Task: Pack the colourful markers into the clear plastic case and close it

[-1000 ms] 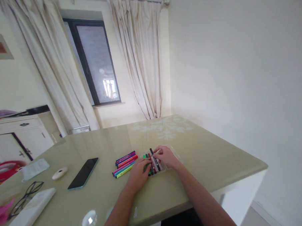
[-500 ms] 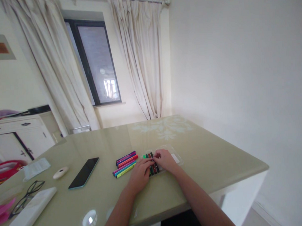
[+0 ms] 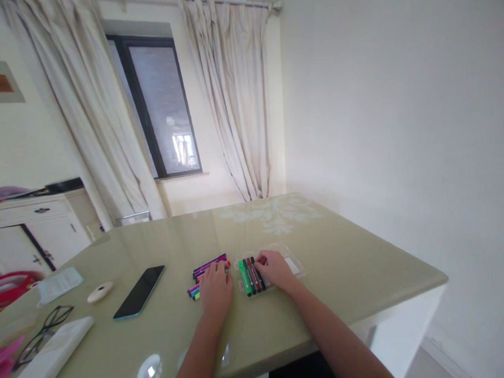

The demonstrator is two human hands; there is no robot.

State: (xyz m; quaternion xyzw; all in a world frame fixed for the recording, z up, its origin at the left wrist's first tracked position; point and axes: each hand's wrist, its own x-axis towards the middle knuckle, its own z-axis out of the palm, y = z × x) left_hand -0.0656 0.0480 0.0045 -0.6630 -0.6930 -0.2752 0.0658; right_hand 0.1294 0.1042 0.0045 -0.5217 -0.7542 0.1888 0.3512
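My left hand (image 3: 217,282) lies over a group of loose felt-tip pens (image 3: 207,264) in purple, orange, blue and yellow, its fingers stretched across them. A clear plastic case (image 3: 240,287) lies open to the right. Inside it, several felt-tip pens (image 3: 248,278) rest side by side, with green, dark red and black among them. My right hand (image 3: 275,269) is at the right side of this row, thumb and fingers bent together at the black pen's far end. What its fingertips hold, if anything, is hidden.
Left of the pens are a black phone (image 3: 140,291), a white oval object (image 3: 100,292), a face mask (image 3: 59,285), glasses (image 3: 43,336) and a long white object (image 3: 50,359). The table's right edge (image 3: 390,303) runs near the wall.
My left hand has moved left, from the pens in the case onto the loose pens. The row in the case is now uncovered. My right hand stays nearly in place.
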